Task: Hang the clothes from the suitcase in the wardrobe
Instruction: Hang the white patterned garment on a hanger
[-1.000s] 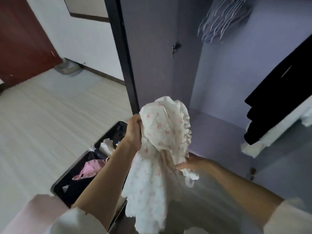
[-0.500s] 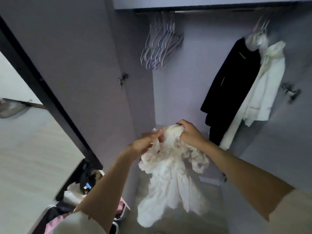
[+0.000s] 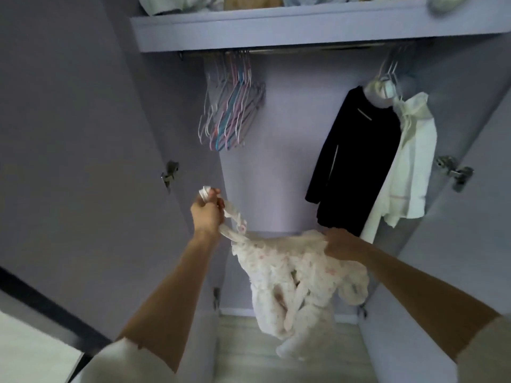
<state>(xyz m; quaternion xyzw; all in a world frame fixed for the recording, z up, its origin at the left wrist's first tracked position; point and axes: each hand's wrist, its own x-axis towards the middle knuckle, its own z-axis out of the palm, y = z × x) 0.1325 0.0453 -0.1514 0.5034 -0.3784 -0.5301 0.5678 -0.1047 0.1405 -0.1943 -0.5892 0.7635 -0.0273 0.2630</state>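
The white garment (image 3: 298, 275) with a faint pink floral print hangs crumpled and bunched in front of the open wardrobe (image 3: 276, 150), below the hanging rail (image 3: 304, 49), stretched between both hands with its bulk sagging under the right one. Half a second ago the two hands gripped it close together at one bunched point; now they are apart and a twisted strip of the fabric runs between them. The left hand (image 3: 207, 214) is raised, fingers curled tight around the strip's end. The right hand (image 3: 338, 244), lower, clutches the gathered body of the cloth. Empty pastel hangers (image 3: 231, 111) cluster at the rail's left; a black coat (image 3: 354, 161) and a white jacket (image 3: 409, 167) hang at its right.
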